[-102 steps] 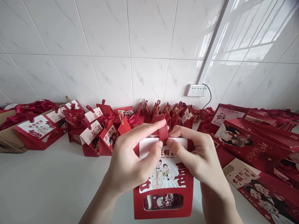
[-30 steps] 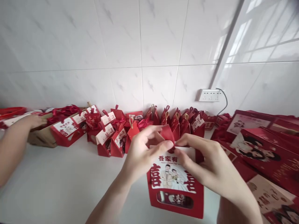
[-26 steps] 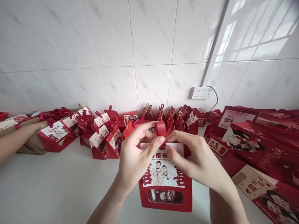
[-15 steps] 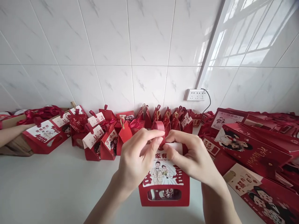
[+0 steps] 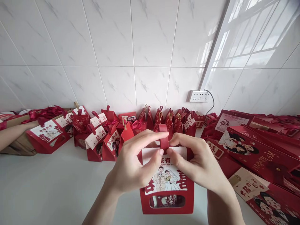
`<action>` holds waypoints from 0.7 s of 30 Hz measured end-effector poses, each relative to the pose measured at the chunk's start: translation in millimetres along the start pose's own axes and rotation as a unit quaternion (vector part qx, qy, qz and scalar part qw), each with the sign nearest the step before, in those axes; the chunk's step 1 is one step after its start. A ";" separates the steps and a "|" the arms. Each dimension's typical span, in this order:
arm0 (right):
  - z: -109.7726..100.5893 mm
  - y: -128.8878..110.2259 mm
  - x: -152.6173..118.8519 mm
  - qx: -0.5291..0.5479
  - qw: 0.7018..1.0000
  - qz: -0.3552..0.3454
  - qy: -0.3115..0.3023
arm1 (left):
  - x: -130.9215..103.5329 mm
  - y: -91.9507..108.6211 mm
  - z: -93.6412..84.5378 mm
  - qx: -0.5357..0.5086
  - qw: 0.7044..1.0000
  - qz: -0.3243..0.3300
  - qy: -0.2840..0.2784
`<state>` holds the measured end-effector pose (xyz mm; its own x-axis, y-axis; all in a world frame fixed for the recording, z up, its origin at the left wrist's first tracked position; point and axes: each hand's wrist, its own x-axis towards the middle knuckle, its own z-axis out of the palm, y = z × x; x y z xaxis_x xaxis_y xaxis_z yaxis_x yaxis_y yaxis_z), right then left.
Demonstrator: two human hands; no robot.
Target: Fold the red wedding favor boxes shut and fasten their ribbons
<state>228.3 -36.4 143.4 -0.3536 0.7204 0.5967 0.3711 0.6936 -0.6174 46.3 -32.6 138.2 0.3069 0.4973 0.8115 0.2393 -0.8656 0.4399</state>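
Note:
A red paper gift box [image 5: 169,210] with a cartoon wedding couple on its white front flap and an oval window stands upright on the table before me. Out of its top comes a dark red ribbon loop [image 5: 163,137]. My left hand [image 5: 138,164] grips the top edge left of the ribbon, thumb on the front and index finger reaching across behind the loop's side. On the other side my right hand [image 5: 194,159] pinches the same edge, its thumb on the flap and curled fingers behind. Part of the flap's lettering is hidden by the thumbs.
Several finished-looking red gift boxes [image 5: 112,142] line the wall. Flat red boxes [image 5: 262,150] are piled at right. Another person's arm [image 5: 16,134] reaches in at far left beside a cardboard carton [image 5: 21,145]. A white power strip [image 5: 199,96] hangs on the tiled wall.
My left thumb and index finger have parted from their pinch at the ribbon. The thumb now lies lower on the flap, and more of the loop shows. The box appears slightly lower in view.

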 end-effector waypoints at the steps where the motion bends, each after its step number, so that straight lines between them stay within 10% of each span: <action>1: -0.9 0.0 -0.3 -0.001 1.000 -0.005 0.000 | -0.1 -0.3 -0.2 -0.003 1.000 0.008 0.000; 10: -7.6 -1.5 -3.8 -0.075 0.997 -0.029 -0.013 | 0.3 3.7 -1.2 0.068 0.995 0.036 -0.057; 21: -2.0 40.5 -1.5 -0.255 0.957 -0.137 -0.037 | -3.4 -5.7 11.3 0.400 0.908 0.022 -0.122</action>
<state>245.6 -9.4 118.5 -0.5506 0.5227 0.6509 0.6189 0.7788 -0.1019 54.3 -28.7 128.6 0.5044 0.5455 0.6693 0.7845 -0.6134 -0.0913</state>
